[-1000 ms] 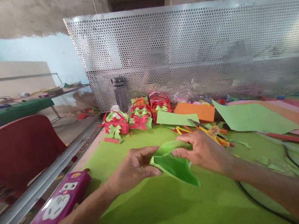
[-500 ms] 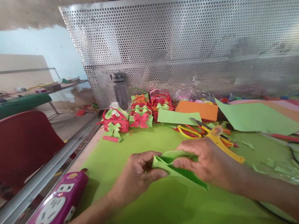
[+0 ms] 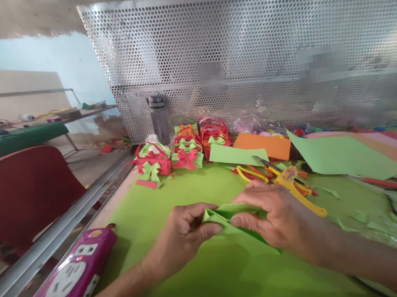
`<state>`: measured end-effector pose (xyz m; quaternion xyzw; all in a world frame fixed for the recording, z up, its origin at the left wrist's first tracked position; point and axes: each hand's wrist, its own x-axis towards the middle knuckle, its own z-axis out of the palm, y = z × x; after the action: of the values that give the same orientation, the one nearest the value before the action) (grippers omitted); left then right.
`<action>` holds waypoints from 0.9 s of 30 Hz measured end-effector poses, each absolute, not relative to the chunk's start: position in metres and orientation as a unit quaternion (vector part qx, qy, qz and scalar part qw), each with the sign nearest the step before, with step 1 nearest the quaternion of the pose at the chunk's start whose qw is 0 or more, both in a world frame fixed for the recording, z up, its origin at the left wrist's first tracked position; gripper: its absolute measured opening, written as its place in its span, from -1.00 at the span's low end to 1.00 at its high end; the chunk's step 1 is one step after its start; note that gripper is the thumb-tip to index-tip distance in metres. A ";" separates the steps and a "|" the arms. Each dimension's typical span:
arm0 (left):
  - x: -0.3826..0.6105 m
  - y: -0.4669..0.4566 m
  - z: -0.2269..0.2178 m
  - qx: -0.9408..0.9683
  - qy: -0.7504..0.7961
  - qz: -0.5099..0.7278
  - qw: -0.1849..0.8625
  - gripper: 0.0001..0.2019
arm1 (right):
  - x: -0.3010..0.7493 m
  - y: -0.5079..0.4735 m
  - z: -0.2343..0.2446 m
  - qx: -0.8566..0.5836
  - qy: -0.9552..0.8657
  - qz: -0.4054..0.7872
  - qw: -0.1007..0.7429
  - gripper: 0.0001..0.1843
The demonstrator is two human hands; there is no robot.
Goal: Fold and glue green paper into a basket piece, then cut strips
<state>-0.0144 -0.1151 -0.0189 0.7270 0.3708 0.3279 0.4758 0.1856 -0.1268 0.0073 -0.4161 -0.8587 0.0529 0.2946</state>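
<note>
Rear of view: perforated metal panel (image 3: 255, 54), upright, spanning nearly the whole back edge of the tabletop (image 3: 126, 215).

Tabletop covered in front by a bright green sheet (image 3: 206, 293), flat, under both forearms.

Left, beyond a metal rail: red chair (image 3: 18, 197), well apart from the work.

Right half: pale green paper sheet (image 3: 339, 156), lying flat over pink and orange sheets (edges only visible).

Near left edge of the tabletop: purple power strip (image 3: 73, 276), sockets up, beside the left forearm but not touching it.

Far centre, just before the panel: cluster of red-and-green paper baskets (image 3: 184, 151) with bows, packed together.

Right of the cluster: orange paper sheet (image 3: 262, 146), partly under a smaller green one.

Centre foreground: left hand (image 3: 180, 236), closed in a pinch with curled fingers on the left corner of a folded green paper (image 3: 224, 213).

Right hand (image 3: 277, 216), likewise closed, thumb beneath and fingers on top, gripping the right part of the same piece.

Folded green paper held between the two hands, just above the bright green sheet; lower edge close to the sheet, contact not clear.

Just behind the right hand: yellow scissors (image 3: 297, 189), lying among paper scraps.

Against the panel, left of the baskets: grey bottle (image 3: 159, 119), upright.
</note>
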 end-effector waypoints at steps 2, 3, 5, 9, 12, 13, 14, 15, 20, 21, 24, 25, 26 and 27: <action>-0.014 -0.115 -0.019 0.726 0.372 0.332 0.473 -0.82 | 0.185 -0.128 0.007 -0.400 -0.864 0.043 0.303 -0.80; -0.014 -0.116 -0.019 0.727 0.373 0.333 0.470 -0.81 | 0.185 -0.128 0.007 -0.394 -0.866 0.038 0.307 -0.83; -0.013 -0.115 -0.020 0.730 0.375 0.331 0.466 -0.80 | 0.184 -0.129 0.008 -0.388 -0.869 0.027 0.306 -0.87; -0.011 -0.117 -0.022 0.734 0.376 0.333 0.456 -0.80 | 0.181 -0.134 0.011 -0.400 -0.866 0.011 0.300 -0.85; -0.008 -0.121 -0.022 0.753 0.379 0.343 0.416 -0.82 | 0.177 -0.137 0.011 -0.409 -0.861 -0.012 0.302 -0.84; -0.007 -0.123 -0.021 0.761 0.379 0.341 0.401 -0.82 | 0.176 -0.138 0.011 -0.410 -0.861 -0.021 0.300 -0.85; -0.006 -0.124 -0.021 0.769 0.379 0.337 0.388 -0.81 | 0.175 -0.139 0.011 -0.410 -0.862 -0.030 0.296 -0.86; -0.005 -0.125 -0.020 0.777 0.380 0.330 0.379 -0.81 | 0.174 -0.140 0.011 -0.408 -0.864 -0.037 0.292 -0.86; -0.002 -0.129 -0.016 0.795 0.382 0.302 0.361 -0.77 | 0.172 -0.142 0.011 -0.407 -0.867 -0.031 0.285 -0.88; -0.002 -0.129 -0.016 0.794 0.378 0.300 0.369 -0.76 | 0.172 -0.142 0.011 -0.408 -0.868 -0.026 0.284 -0.87; -0.003 -0.129 -0.013 0.783 0.371 0.306 0.394 -0.74 | 0.174 -0.141 0.013 -0.407 -0.867 -0.015 0.286 -0.85; -0.004 -0.129 -0.013 0.779 0.375 0.312 0.394 -0.73 | 0.175 -0.140 0.013 -0.405 -0.867 -0.014 0.290 -0.85; -0.005 -0.129 -0.013 0.775 0.380 0.319 0.392 -0.71 | 0.177 -0.139 0.014 -0.400 -0.867 -0.012 0.297 -0.85; -0.006 -0.129 -0.013 0.772 0.385 0.324 0.388 -0.68 | 0.179 -0.138 0.014 -0.392 -0.867 -0.010 0.307 -0.85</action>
<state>-0.0062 -0.1287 -0.0130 0.7719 0.3851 0.3241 0.3883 0.1785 -0.1380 0.0143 -0.3918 -0.8674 -0.0098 0.3065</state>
